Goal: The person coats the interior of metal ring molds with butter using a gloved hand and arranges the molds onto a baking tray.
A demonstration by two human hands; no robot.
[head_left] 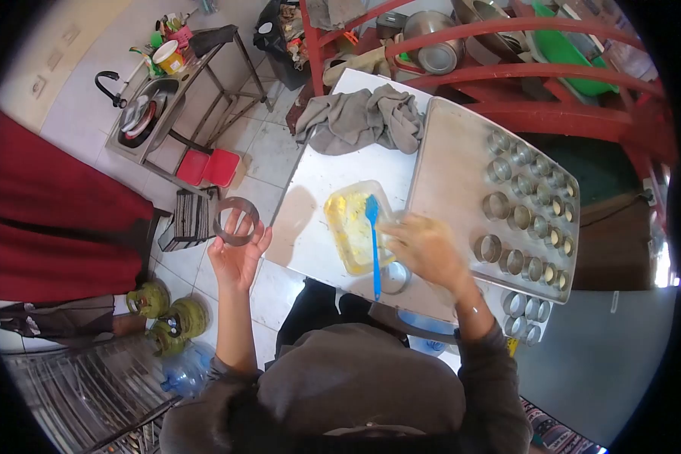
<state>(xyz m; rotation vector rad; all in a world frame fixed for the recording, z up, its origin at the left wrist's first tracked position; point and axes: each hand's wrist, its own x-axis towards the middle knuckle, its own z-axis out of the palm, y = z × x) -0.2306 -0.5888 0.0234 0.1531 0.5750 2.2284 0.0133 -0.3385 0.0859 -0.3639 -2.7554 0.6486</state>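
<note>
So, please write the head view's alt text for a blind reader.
A person's left hand holds up a metal ring; the right hand, blurred, is at a plastic container with yellow paste and a blue pastry brush. A baking tray nearby bears rows of metal rings.

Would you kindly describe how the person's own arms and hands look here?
The left hand and right hand are bare, without gloves. Plain, dark grey-brown sleeves cover the upper arms and stop short of the wrists, leaving much of both forearms uncovered.
</note>
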